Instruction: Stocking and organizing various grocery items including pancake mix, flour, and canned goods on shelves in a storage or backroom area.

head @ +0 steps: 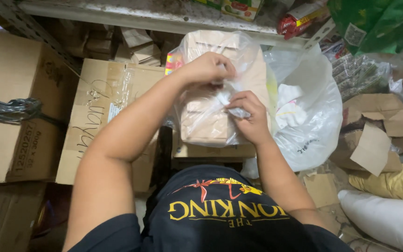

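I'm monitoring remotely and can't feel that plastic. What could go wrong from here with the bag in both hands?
1. The clear plastic bag looks thin; the left hand and right hand both pinch it, so it might tear.
2. The brown paper packets inside could slip out if the grip loosens.
3. The white plastic sack sits close beside and may get knocked.

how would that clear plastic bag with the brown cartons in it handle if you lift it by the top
The clear plastic bag looks thin and crinkly, so it is probably floppy and slippery where the left hand and right hand pinch it. The flat brown cartons inside likely keep it boxy; their corners might strain the film.
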